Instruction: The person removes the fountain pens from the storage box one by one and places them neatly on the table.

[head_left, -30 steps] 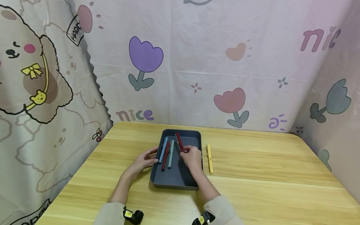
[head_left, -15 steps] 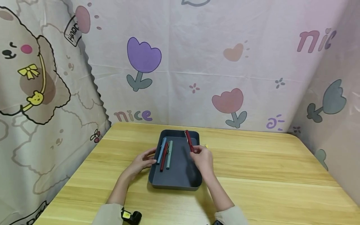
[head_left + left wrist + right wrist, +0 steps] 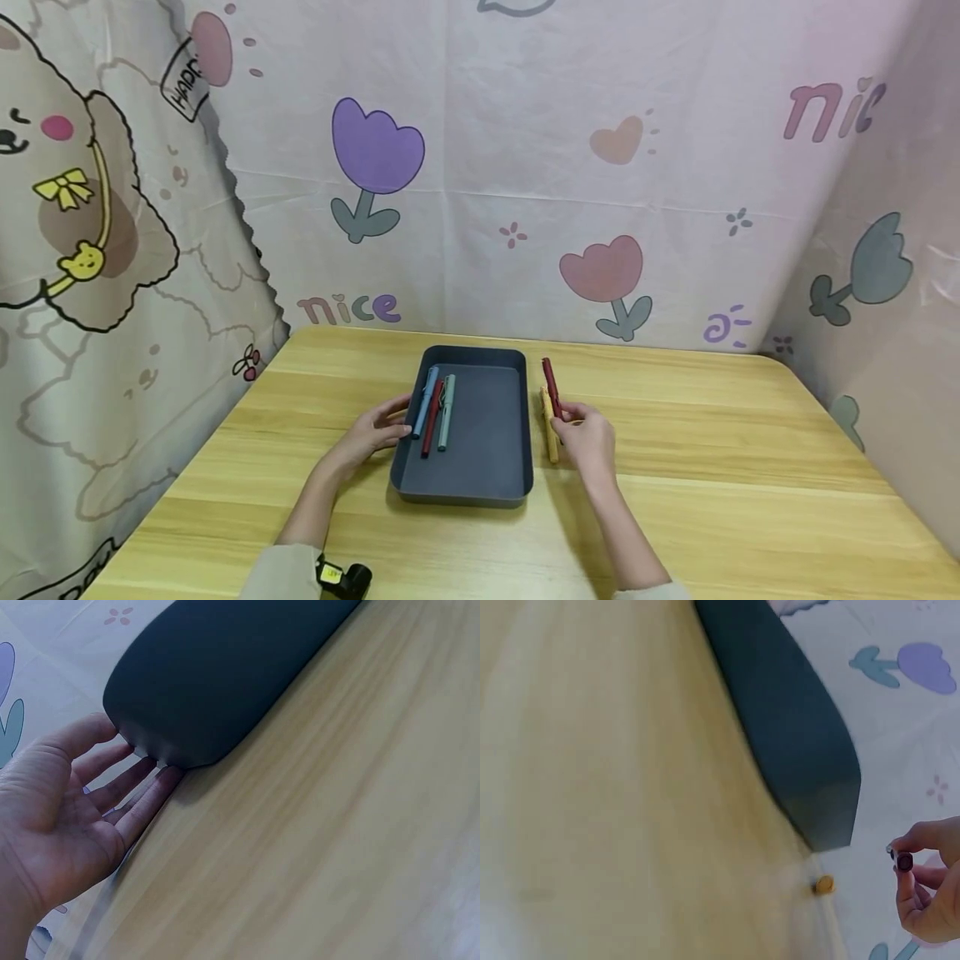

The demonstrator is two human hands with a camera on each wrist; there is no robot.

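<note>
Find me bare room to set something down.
Bare: the gray tray right of the green pen; the wooden tabletop right of the right hand. Crowded: the tray's left side, with a blue pen and a red pen; between tray and hand, the yellow pen.

The tray [image 3: 487, 450] looks like smooth, matt plastic; the surface [image 3: 712, 467], grained wood with a soft sheen; the pens [image 3: 447, 412], smooth plastic; the curtain [image 3: 480, 125], lightly creased cloth.

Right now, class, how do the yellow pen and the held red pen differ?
The yellow pen lies on the table; the held red pen is pinched by the right hand. The yellow pen is light, the held red pen dark. Both are slim, outside the tray.
</note>
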